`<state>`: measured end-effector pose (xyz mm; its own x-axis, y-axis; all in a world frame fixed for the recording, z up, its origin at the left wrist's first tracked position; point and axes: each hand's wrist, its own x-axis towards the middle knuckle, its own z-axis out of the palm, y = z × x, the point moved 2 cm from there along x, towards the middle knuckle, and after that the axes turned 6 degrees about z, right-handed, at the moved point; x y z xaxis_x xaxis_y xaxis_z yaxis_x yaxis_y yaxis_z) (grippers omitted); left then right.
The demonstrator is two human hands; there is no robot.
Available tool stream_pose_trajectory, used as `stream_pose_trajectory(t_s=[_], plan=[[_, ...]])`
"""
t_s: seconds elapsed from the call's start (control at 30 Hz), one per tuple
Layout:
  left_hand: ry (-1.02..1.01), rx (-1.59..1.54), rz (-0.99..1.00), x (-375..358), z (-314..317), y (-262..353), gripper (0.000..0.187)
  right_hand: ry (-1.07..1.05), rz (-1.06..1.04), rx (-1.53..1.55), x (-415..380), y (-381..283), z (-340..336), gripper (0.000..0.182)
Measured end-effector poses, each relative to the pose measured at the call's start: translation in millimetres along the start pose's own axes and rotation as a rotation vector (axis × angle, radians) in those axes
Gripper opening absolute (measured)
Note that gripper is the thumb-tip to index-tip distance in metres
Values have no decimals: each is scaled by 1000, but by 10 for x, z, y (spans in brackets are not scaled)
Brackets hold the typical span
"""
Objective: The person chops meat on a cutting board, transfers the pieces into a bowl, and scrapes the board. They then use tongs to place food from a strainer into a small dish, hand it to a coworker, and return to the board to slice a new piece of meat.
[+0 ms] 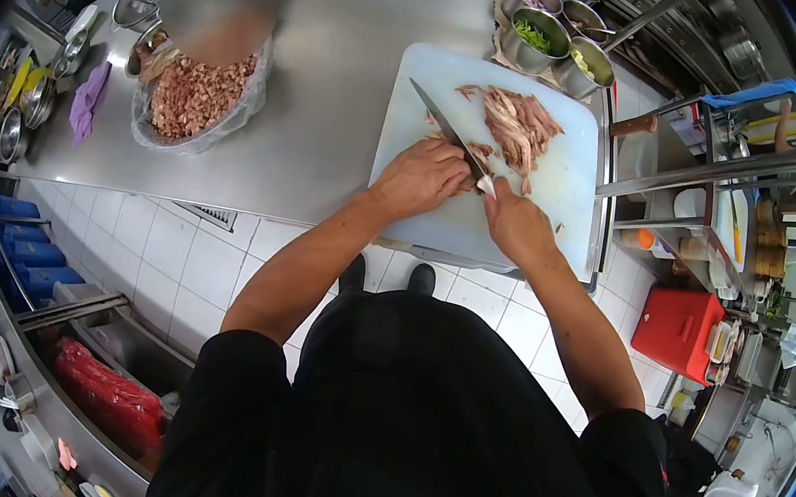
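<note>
The right hand [518, 225] is grasping the knife [442, 121] by its white handle, and the blade is pointing toward between ten and eleven o'clock from that hand. The left hand [421, 178] is bending its fingers down close beside the blade, just above small meat scraps; I cannot tell whether it is pinching any of them. The larger pile of sliced meat [521, 130] is lying at twelve o'clock from the right hand and two o'clock from the left, apart from both, on the pale cutting board [569, 170]. The plastic-lined bowl of diced meat [200, 93] is sitting between nine and ten o'clock from the left hand, well apart on the steel counter [340, 65]. Metal containers [531, 46] are standing at twelve o'clock from the right hand, beyond the pile.
</note>
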<state>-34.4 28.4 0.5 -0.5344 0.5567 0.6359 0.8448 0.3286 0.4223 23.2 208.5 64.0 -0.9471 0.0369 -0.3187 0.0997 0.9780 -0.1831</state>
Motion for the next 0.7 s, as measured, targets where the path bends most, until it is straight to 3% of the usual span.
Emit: stream_pose_trajectory(t_s=[0.13, 0.23, 0.4, 0.5, 0.53, 0.7], plan=[[30, 56, 11, 29, -14, 54, 14, 10, -106, -29, 67, -60, -264, 29], [-39, 14, -19, 12, 0, 14, 13, -134, 14, -101, -221, -61, -418, 30], [-22, 25, 9, 15, -31, -8, 13, 41, -25, 32, -61, 8, 63, 29], [20, 32, 16, 65, -60, 31, 11, 29, -88, -30, 8, -21, -216, 30], [29, 26, 4, 36, -64, 71, 10, -82, -40, -19, -57, -81, -362, 29], [-64, 14, 7, -2, -49, 3, 11, -50, 25, -2, -190, 12, 8, 29]])
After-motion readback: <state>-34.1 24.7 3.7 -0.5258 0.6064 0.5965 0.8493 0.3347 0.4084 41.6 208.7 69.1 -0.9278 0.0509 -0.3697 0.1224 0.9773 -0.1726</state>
